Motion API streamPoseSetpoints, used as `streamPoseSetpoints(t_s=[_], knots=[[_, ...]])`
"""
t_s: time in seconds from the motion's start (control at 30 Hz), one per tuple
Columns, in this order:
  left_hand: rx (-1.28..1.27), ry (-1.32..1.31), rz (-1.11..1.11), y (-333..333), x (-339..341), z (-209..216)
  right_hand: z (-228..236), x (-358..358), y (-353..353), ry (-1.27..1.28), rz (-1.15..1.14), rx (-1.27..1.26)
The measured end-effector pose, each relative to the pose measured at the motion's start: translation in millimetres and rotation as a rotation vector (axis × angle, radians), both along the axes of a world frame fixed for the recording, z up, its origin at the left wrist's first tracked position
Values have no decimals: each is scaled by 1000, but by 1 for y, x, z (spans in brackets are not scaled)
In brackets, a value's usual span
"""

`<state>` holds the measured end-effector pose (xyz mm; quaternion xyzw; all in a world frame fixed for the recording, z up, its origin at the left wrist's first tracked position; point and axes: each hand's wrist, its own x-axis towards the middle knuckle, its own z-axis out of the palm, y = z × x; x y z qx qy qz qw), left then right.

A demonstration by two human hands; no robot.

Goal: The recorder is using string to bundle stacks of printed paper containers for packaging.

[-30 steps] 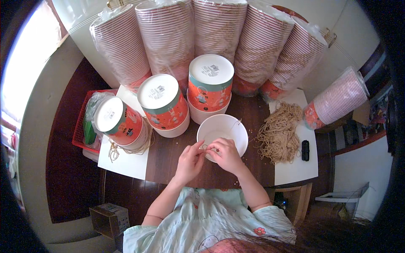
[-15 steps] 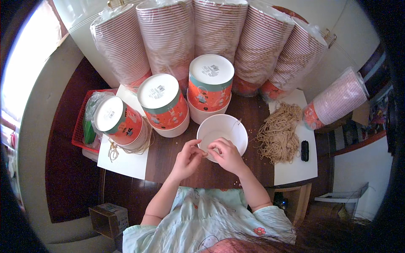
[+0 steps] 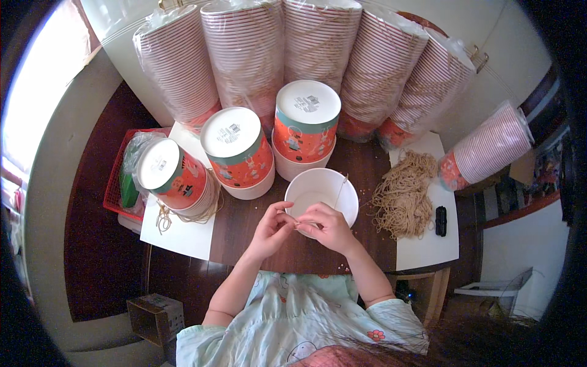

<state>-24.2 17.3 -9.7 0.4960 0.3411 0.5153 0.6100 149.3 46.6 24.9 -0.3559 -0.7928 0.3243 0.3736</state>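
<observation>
A white-lined paper bucket (image 3: 304,182) stands mouth up on the table in front of me. A thin tan cord (image 3: 340,191) comes from its far right rim and crosses the mouth down to my right hand (image 3: 327,229). That hand is closed in a pinch on the cord over the near rim. Close beside it, my left hand (image 3: 273,232) is closed too, its thumb and forefinger meeting the right fingertips at the cord's end. The tiny end between the fingers is mostly hidden.
Upturned orange-and-green buckets (image 3: 241,164) stand to the left and behind. Tall wrapped bucket stacks (image 3: 241,55) line the back; another stack (image 3: 486,147) leans at right. A tan cord heap (image 3: 403,199) and a black object (image 3: 441,221) lie on the right. A red basket (image 3: 113,189) sits left.
The cord from the rim now stretches straighter across the bucket's mouth. My right fingers have closed flatter toward my left fingertips, and the small tan end shows less.
</observation>
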Motion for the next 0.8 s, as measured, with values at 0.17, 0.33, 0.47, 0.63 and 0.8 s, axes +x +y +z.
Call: streamPoseSetpoints(t_s=[0.17, 0.33, 0.47, 0.63, 0.8], knots=[[-16, 7, -2, -1, -1, 4, -5, 0, 1, 21, -10, -45], [-45, 32, 41, -3, -4, 8, -3, 0, 2, 10, -61, -82], [475, 708, 206, 2, 0, 15, -4, 1, 3, 33, -50, -89], [-123, 201, 79, -5, 1, 2, -3, 1, 2, 4, -49, -251], [-142, -41, 42, -3, -2, 6, -7, 0, -1, -29, -35, -255]])
